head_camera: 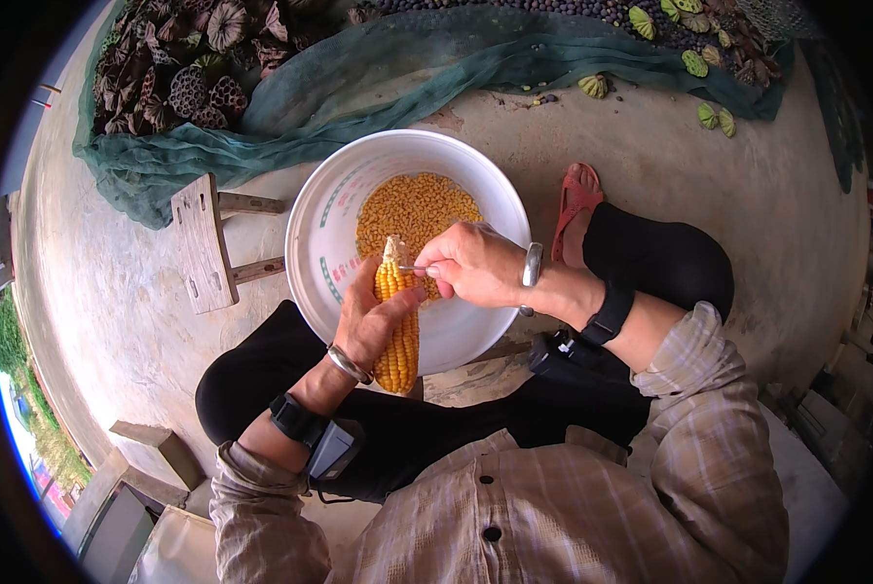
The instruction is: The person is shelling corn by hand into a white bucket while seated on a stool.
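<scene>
My left hand grips a yellow corn cob around its middle, the pale bare tip pointing away from me. My right hand pinches a thin metal tool, its point at the kernels near that tip; the tool's exact kind is hidden by my fingers. Below both hands stands a white plastic bucket with printed writing on its inner wall. Loose yellow corn kernels cover its bottom.
A small wooden bench is left of the bucket. Beyond, green netting bears dried lotus seed pods and dark loose seeds. Several green pods lie at the netting's edge. My sandalled foot rests right of the bucket.
</scene>
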The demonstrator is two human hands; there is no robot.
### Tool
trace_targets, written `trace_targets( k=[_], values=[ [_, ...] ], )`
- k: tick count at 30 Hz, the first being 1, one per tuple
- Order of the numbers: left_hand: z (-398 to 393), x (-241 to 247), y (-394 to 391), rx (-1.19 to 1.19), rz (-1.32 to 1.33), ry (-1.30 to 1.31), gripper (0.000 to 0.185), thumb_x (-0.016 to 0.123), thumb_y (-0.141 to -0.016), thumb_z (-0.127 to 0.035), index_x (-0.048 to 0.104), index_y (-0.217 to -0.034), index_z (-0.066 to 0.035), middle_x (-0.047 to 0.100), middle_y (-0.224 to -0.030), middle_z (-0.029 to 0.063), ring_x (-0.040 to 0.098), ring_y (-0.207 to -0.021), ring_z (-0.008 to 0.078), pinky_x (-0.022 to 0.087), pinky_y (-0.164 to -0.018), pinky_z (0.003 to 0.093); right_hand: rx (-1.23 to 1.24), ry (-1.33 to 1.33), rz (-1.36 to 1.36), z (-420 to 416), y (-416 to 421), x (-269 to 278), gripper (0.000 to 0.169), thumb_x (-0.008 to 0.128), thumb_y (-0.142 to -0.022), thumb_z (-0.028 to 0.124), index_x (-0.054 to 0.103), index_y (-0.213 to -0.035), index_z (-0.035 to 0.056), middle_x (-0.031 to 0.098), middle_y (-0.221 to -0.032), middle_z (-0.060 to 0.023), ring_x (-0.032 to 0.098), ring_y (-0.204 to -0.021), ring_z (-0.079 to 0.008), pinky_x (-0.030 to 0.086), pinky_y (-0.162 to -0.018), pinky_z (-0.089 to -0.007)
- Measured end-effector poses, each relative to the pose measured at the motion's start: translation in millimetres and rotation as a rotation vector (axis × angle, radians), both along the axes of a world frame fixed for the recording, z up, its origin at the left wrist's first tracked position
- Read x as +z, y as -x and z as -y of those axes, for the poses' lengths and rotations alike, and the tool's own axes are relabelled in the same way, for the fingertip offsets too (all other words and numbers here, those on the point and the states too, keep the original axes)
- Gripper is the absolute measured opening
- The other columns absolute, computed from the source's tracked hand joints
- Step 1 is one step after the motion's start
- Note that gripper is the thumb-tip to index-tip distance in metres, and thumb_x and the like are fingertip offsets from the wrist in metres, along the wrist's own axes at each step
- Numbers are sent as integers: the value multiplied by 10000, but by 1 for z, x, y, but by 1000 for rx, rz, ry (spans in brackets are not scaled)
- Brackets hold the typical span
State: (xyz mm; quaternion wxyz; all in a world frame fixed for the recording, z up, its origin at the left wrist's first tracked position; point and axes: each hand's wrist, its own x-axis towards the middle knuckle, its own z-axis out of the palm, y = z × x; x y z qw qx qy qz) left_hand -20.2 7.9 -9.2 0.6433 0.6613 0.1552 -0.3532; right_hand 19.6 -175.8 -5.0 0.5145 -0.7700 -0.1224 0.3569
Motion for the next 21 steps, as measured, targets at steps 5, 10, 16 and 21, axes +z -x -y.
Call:
trace_targets(
  k=[5, 10, 16, 21],
  values=[
    [2, 8, -1, -17, -64, 56, 392, 626, -717, -128, 459, -1044, 9, 557, -828, 62, 534, -724, 124, 440, -621, 256, -31, -31, -46, 3, -3, 5, 149, 507, -763, 29, 656, -772, 19, 612, -579, -107, 618, -571, -229, 489, -598, -340],
    [3, 10, 0, -17, -48, 132, 362, 616, -723, -129, 458, -1021, 3, 548, -780, 57, 546, -677, 133, 449, -581, 260, 99, 1, -59, 9, -7, 7, 173, 478, -796, 53, 632, -858, 4, 602, -607, -59, 562, -569, -152, 443, -556, -292],
    [3, 15, -2, -28, -117, 242, 373, 609, -736, -124, 451, -1050, 0, 550, -755, 77, 566, -585, 168, 482, -509, 277, 93, -43, -71, 12, -7, 10, 141, 495, -784, 44, 627, -810, -2, 600, -600, -57, 560, -563, -153, 442, -554, -293],
    [3, 16, 1, -66, -163, 253, 386, 606, -745, -126, 447, -1073, 0, 554, -757, 88, 574, -580, 178, 496, -507, 284, 107, -51, -80, 11, -4, 6, 119, 511, -775, 36, 624, -791, 0, 598, -590, -57, 569, -564, -155, 447, -555, -297]
  ],
)
